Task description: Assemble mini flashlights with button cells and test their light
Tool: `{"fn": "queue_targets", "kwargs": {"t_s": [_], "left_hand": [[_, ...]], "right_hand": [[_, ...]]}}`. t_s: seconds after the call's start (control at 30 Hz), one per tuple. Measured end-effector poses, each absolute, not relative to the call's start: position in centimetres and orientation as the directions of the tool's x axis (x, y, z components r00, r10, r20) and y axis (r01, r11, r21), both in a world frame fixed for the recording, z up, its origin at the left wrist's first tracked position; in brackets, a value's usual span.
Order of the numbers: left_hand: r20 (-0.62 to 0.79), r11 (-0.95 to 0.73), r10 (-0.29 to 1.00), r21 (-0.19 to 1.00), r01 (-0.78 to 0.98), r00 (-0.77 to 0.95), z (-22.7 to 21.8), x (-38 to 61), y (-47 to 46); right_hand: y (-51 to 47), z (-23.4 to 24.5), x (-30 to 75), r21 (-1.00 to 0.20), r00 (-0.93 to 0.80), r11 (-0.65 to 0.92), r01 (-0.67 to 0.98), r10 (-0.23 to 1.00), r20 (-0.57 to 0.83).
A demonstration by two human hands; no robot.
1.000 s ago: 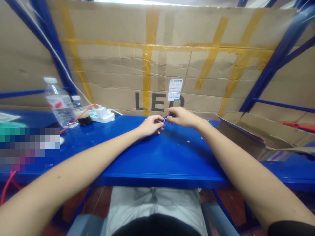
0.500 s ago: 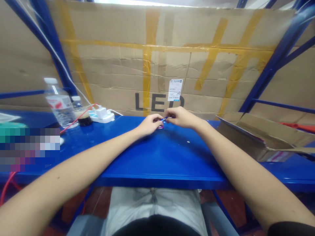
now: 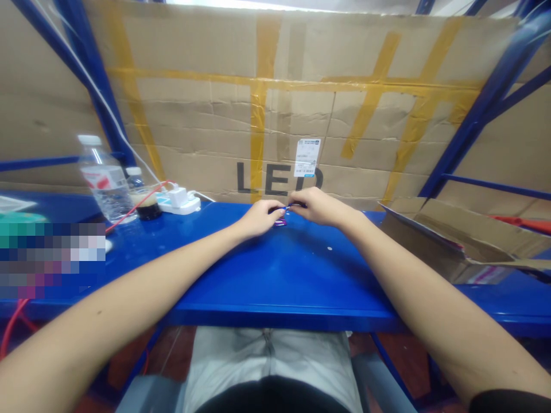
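Note:
Near the far edge of the blue table (image 3: 275, 281), my left hand (image 3: 259, 218) and my right hand (image 3: 319, 206) meet, fingertips nearly touching. Both are closed in a pinch on a small, thin, dark-blue and pale piece (image 3: 288, 208) that bridges the gap between them. It is too small to tell its kind, and the fingers cover most of it. Just below my left fingertips shows a shiny purple object (image 3: 280, 222); whether it lies on the table or is in the hand I cannot tell.
At the left stand a water bottle (image 3: 105, 183), a cup of dark liquid (image 3: 149, 211) and a white power strip (image 3: 187, 205) with cables. An open cardboard box (image 3: 443, 252) sits at the right. A large taped carton (image 3: 206, 132) forms the back wall. A small white speck (image 3: 329, 248) lies on the table.
Both hands keep nearly the same place and grip. The fingertips have shifted very slightly, and more of the purple object shows below my left fingers.

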State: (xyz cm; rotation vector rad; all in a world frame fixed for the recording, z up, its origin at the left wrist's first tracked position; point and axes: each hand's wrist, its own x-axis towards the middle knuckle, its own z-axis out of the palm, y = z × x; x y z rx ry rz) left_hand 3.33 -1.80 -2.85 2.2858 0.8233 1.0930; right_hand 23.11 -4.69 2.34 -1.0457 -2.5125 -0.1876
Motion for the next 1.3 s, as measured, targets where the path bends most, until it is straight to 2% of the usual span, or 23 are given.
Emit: {"fn": "queue_targets", "kwargs": {"t_s": [0.13, 0.3, 0.57, 0.77, 0.87, 1.07, 1.13, 1.3], "left_hand": [[0.517, -0.727, 0.674, 0.589, 0.352, 0.528, -2.4, 3.0, -2.1], [0.516, -0.734, 0.669, 0.574, 0.364, 0.535, -2.3, 2.7, -2.5], [0.595, -0.804, 0.591, 0.378, 0.459, 0.544, -1.3, 2.5, -3.5], [0.512, -0.773, 0.624, 0.296, 0.561, 0.59, -1.1, 2.8, -3.3], [0.525, -0.788, 0.603, 0.277, 0.549, 0.6, -1.2, 2.8, -3.3], [0.648, -0.823, 0.555, 0.336, 0.457, 0.522, -1.3, 2.9, -3.5], [0.685, -0.847, 0.512, 0.303, 0.437, 0.519, -1.5, 3.0, -3.4], [0.777, -0.911, 0.34, 0.132, 0.39, 0.53, -1.9, 3.0, -2.9]], "right_hand": [[-5.0, 2.2, 22.9, -0.111, -0.617, 0.716, 0.689, 0.66, 0.429], [-5.4, 1.8, 22.5, -0.258, -0.576, 0.668, 0.698, 0.738, 0.353], [-5.3, 1.4, 22.4, -0.488, -0.52, 0.617, 0.618, 0.786, 0.334], [-5.0, 1.1, 22.5, -0.535, -0.521, 0.614, 0.58, 0.785, 0.336], [-4.9, 0.9, 22.3, -0.584, -0.519, 0.594, 0.553, 0.794, 0.316], [-4.7, 0.8, 22.4, -0.772, -0.476, 0.489, 0.405, 0.834, 0.278], [-4.6, 0.8, 22.5, -0.835, -0.456, 0.427, 0.348, 0.855, 0.247], [-4.5, 0.8, 22.5, -0.962, -0.45, 0.232, 0.146, 0.881, 0.144]]}}
